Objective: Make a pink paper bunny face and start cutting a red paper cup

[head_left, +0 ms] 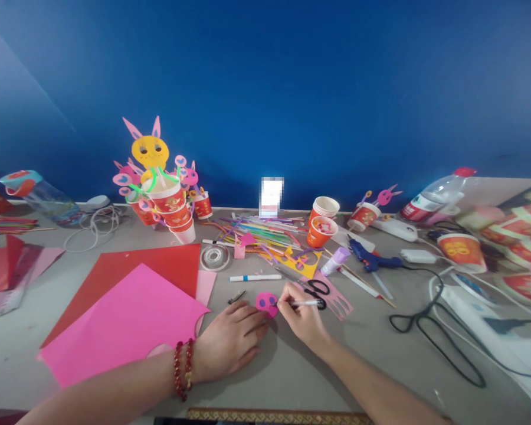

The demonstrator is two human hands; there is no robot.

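The step in hand looks like drawing on a round pink cutout (262, 301) with darker round spots, which lies flat on the tabletop (287, 383) between the two hands. The right hand (292, 307) pinches a white pen (307, 303) over the cutout's right edge; the left hand (230, 339) lies palm down, fingers loosely spread, its fingertips at the near-left rim. The next move seems to call for a small, steady stroke — with the left fingers bracing the paper. Room is tight on the right, where the pen's rear end reaches the black-handled scissors (319, 287); a capped marker (255, 278) lies just beyond the cutout, and a large pink sheet (128, 324) fills the left — the freest stretch is nearer the person, between the forearms.
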